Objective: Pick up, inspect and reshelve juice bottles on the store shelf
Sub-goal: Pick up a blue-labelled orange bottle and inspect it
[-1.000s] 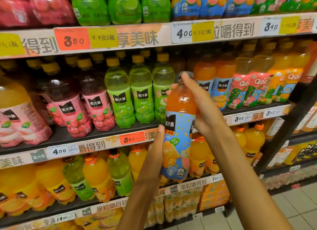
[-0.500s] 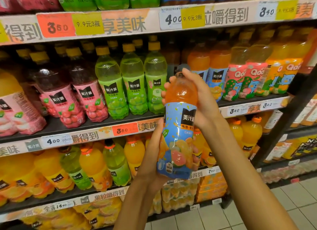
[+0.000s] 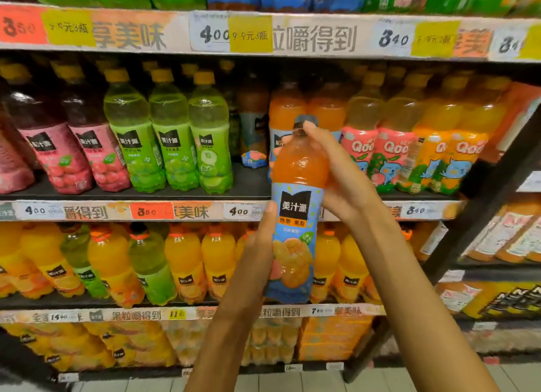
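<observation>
I stand close to a store shelf [image 3: 205, 211] whose white edge strips carry price tags, with pale floor tiles [image 3: 292, 384] at the bottom of my view. Nearest me, in the air in front of the shelf, is the juice bottle [image 3: 295, 216], upright with its front label turned toward me. My left hand [image 3: 260, 254] cups the lower half from the left, thumb lying up along the label edge and fingers curled behind it. My right hand [image 3: 336, 172] wraps the orange shoulder from the right, its fingers closed round the neck just below the dark cap.

The bottle holds orange juice above a light blue label with a black logo patch and fruit pictures lower down.

Behind it, on the middle level, stand red-labelled bottles [image 3: 73, 157] at the left, green bottles [image 3: 169, 145] beside them, a gap with one blue-labelled bottle set far back, then orange bottles [image 3: 325, 110] and pink and orange cartoon-labelled ones [image 3: 389, 154]. Below are larger yellow and green bottles [image 3: 146, 262].

Compared with a moment ago, the bottle has turned so the black logo now faces me squarely, I hold it a little higher against the shelf, and the shelf looks nearer.
</observation>
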The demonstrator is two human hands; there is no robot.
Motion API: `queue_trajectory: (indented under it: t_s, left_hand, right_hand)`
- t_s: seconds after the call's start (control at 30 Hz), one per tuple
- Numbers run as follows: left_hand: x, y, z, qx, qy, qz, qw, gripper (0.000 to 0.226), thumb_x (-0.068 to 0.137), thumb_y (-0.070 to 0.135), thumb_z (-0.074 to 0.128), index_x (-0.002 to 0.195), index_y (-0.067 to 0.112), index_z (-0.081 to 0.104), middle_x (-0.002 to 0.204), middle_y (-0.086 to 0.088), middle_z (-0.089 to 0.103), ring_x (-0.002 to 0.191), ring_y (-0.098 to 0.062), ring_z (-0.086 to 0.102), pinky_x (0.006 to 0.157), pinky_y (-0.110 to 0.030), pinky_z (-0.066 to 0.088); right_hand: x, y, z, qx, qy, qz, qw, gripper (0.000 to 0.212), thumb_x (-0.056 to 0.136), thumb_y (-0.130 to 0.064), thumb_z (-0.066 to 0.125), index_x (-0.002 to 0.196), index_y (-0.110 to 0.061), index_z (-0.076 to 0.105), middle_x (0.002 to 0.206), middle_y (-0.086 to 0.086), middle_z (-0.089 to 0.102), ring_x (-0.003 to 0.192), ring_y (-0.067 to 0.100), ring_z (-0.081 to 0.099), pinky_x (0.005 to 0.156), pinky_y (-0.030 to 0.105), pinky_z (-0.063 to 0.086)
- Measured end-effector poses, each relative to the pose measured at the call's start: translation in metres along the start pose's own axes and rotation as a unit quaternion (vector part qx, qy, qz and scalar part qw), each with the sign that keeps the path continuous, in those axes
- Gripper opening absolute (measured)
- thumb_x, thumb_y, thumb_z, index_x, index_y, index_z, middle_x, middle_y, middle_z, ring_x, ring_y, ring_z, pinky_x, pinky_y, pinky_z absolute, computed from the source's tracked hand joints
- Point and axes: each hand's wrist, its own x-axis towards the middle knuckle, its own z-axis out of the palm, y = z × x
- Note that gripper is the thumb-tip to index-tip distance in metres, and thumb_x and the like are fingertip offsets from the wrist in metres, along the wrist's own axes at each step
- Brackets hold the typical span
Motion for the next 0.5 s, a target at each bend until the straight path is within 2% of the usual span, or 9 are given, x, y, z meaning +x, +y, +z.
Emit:
queue_trajectory:
  t_s: [0.1, 0.17, 0.27, 0.37, 0.43, 0.5]
  left_hand:
    - [-0.001, -0.004, 0.012, -0.035, -0.03, -0.019, 0.999, 0.062, 0.074, 0.073, 0.042, 0.086, 0.023, 0.077, 0.081, -0.01, 0.072, 0.067, -0.018, 0.068, 0.064, -0.028, 0.056]
    - [-0.002, -0.005, 0.018, -0.043, -0.041, -0.03, 0.998, 0.065, 0.078, 0.072, 0.04, 0.087, 0.02, 0.077, 0.082, -0.014, 0.071, 0.067, -0.021, 0.067, 0.068, -0.032, 0.056]
    - [-0.001, -0.002, 0.024, -0.022, -0.022, -0.031, 0.999, 0.068, 0.071, 0.073, 0.046, 0.096, 0.017, 0.076, 0.092, -0.018, 0.07, 0.076, -0.027, 0.066, 0.083, -0.041, 0.051]
    - [0.003, 0.005, 0.026, 0.014, 0.017, -0.017, 1.0, 0.074, 0.064, 0.074, 0.048, 0.105, 0.018, 0.073, 0.105, -0.013, 0.072, 0.097, -0.028, 0.067, 0.1, -0.045, 0.047]
    - [0.004, 0.007, 0.025, 0.045, 0.031, -0.003, 0.999, 0.08, 0.058, 0.076, 0.047, 0.107, 0.017, 0.071, 0.105, -0.011, 0.072, 0.102, -0.025, 0.067, 0.099, -0.043, 0.047]
    - [0.005, 0.009, 0.023, 0.077, 0.031, 0.019, 0.996, 0.076, 0.057, 0.076, 0.049, 0.102, 0.019, 0.071, 0.097, -0.006, 0.075, 0.095, -0.02, 0.07, 0.09, -0.037, 0.051]
  right_hand:
    - [0.003, -0.003, -0.012, 0.076, -0.053, 0.045, 0.995, 0.031, 0.082, -0.034, 0.06, 0.092, -0.005, 0.063, 0.097, 0.017, 0.07, 0.091, 0.032, 0.068, 0.08, 0.041, 0.057]
    - [0.003, -0.003, -0.016, 0.119, -0.079, 0.067, 0.987, 0.03, 0.079, -0.036, 0.059, 0.084, -0.006, 0.063, 0.09, 0.015, 0.071, 0.083, 0.029, 0.069, 0.075, 0.039, 0.058]
    - [0.004, -0.005, -0.021, 0.124, -0.08, 0.047, 0.988, 0.028, 0.08, -0.034, 0.059, 0.073, -0.007, 0.063, 0.074, 0.01, 0.067, 0.066, 0.023, 0.068, 0.062, 0.032, 0.057]
    - [0.004, -0.011, -0.023, 0.063, -0.054, -0.003, 0.997, 0.027, 0.084, -0.034, 0.061, 0.076, -0.008, 0.064, 0.075, 0.01, 0.067, 0.07, 0.024, 0.067, 0.063, 0.03, 0.056]
    - [0.006, -0.013, -0.025, -0.005, -0.032, -0.046, 0.998, 0.025, 0.086, -0.034, 0.062, 0.078, -0.011, 0.065, 0.08, 0.01, 0.069, 0.077, 0.024, 0.067, 0.068, 0.031, 0.056]
    - [0.007, -0.015, -0.023, -0.028, -0.016, -0.054, 0.998, 0.026, 0.088, -0.035, 0.062, 0.077, -0.012, 0.066, 0.082, 0.01, 0.07, 0.079, 0.023, 0.067, 0.074, 0.033, 0.057]
